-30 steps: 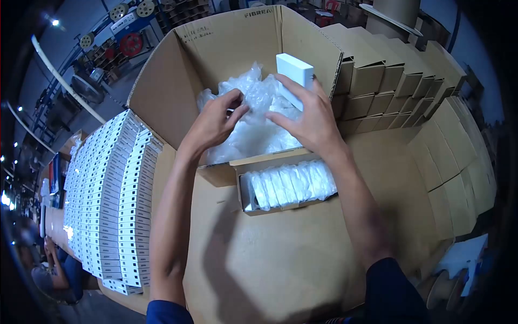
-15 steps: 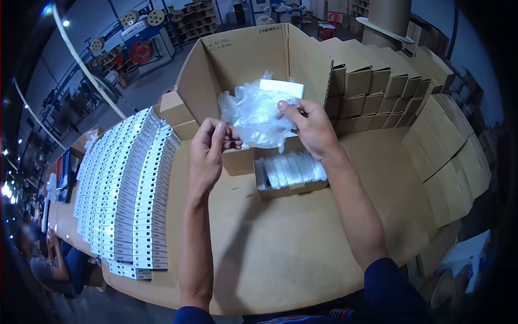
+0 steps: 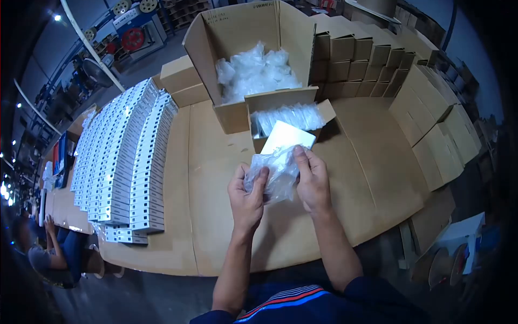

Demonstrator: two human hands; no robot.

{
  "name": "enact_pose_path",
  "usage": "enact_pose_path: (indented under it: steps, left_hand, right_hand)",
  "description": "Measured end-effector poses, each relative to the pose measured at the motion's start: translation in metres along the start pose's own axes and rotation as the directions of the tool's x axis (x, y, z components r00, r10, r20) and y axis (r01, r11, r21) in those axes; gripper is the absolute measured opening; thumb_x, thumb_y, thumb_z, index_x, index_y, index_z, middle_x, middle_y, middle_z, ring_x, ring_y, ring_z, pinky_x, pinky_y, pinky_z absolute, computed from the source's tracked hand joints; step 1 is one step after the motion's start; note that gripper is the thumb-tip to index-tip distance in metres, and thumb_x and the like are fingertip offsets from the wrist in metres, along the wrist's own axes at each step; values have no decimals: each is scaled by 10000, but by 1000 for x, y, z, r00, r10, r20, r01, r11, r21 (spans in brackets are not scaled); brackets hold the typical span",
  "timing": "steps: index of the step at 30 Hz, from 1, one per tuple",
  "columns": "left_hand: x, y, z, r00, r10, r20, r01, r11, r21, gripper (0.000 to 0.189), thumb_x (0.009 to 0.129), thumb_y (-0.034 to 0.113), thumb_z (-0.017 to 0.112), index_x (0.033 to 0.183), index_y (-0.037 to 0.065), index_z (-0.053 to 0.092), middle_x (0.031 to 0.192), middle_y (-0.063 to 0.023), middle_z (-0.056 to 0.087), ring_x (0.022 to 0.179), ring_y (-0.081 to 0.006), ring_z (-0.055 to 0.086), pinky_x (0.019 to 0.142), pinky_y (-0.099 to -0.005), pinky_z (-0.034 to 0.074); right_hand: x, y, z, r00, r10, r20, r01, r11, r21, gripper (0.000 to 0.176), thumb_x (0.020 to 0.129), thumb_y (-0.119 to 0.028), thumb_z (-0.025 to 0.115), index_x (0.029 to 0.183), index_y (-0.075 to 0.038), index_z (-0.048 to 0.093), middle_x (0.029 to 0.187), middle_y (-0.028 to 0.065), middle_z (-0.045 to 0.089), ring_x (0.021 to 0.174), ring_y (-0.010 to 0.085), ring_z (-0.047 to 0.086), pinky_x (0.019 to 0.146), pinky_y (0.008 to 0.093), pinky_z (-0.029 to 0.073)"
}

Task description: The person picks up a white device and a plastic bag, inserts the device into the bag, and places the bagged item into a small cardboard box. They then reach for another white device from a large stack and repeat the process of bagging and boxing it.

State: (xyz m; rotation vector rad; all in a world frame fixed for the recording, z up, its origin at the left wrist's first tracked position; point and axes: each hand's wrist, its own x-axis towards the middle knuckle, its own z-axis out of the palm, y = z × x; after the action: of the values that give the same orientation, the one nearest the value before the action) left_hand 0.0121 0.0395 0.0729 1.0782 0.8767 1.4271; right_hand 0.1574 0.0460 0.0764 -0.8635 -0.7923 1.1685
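A clear plastic bag (image 3: 276,178) is pinched between my two hands, low in front of the small carton. Fingers of my left hand (image 3: 248,194) close on its left side, the thumb on top. My right hand (image 3: 314,181) grips its right side, also thumb up. Sticking out of the bag's far end is a flat white box (image 3: 290,136), its lower part under the film. Just beyond it stands the small open carton (image 3: 280,97), holding a row of plastic-wrapped pieces (image 3: 291,115). Behind that, a large open cardboard box (image 3: 243,33) contains loose clear bags (image 3: 256,75).
Stacked white boxes with small dark squares (image 3: 116,162) fill the table's left side. Rows of brown cartons (image 3: 341,71) line the back right, with more cartons (image 3: 423,116) at the right edge. A person (image 3: 51,251) sits at far left.
Bag and white box have come down and towards me from in front of the large box. My left hand, earlier at the bag's edge, now grips its side. The view has shifted.
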Motion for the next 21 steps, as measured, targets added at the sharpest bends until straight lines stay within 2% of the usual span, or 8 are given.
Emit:
enact_pose_path:
  steps: [1,3,5,9,12,15,18,21]
  left_hand:
    - [-10,-6,3,998,-8,-55,5,998,-59,169,1022,170,653,1076,11,629,904,5,638,786,-36,561,697,-216,471]
    - [-24,-12,8,986,-26,-165,-3,985,-170,179,1033,177,637,1087,6,634,913,0,651,791,-46,574,710,-225,485]
    - [-34,-21,3,984,-23,-178,-4,989,-147,220,1040,195,624,1139,-1,626,974,-30,674,839,-86,631,736,-256,538]
    - [-42,-26,-4,979,-61,-194,16,974,-227,245,1072,256,560,1076,18,619,959,-33,679,809,-90,650,697,-269,563]
    - [-46,-28,-15,978,-74,-196,24,969,-246,235,1083,260,539,1026,44,614,894,-3,652,766,-63,606,663,-257,531]
    - [-46,-32,-16,977,-5,-215,-7,998,-57,192,1069,248,572,1011,65,578,860,14,614,736,-59,580,632,-240,509]
    - [-52,-41,-17,975,78,-207,-66,996,64,200,1056,236,602,963,70,544,833,30,559,708,-45,518,616,-210,451]
    - [-53,-42,-21,955,133,-264,-157,985,-73,293,974,166,725,949,98,441,747,68,404,658,-28,369,574,-200,327]
  right_hand:
    - [-10,2,-3,999,51,1,-51,996,80,305,1004,-253,693,1109,30,650,965,-5,643,875,66,559,771,266,490]
    - [-30,14,-13,994,68,86,-66,997,-30,294,991,-222,710,1119,34,645,964,-5,643,902,71,568,790,272,496]
    - [-51,21,-17,975,112,193,-103,993,-58,258,973,-172,728,1102,43,667,1010,17,639,948,83,580,827,284,505]
    - [-72,39,-32,978,28,208,62,906,-418,304,957,-225,748,1077,53,717,1119,118,616,978,155,599,864,314,501]
    - [-72,34,-49,954,102,281,47,877,-479,310,975,-230,723,1105,51,712,1099,130,618,988,182,603,865,318,496]
    - [-70,36,-48,966,-58,251,177,857,-484,285,1009,-226,675,1068,49,718,1058,109,614,959,170,600,850,312,492]
    - [-73,38,-46,994,5,106,30,945,-326,286,1030,-229,639,999,41,727,1027,96,614,960,164,596,859,312,486]
    - [-75,45,-45,998,-27,56,47,917,-396,281,1037,-216,626,930,23,727,983,79,602,912,153,573,820,294,467]
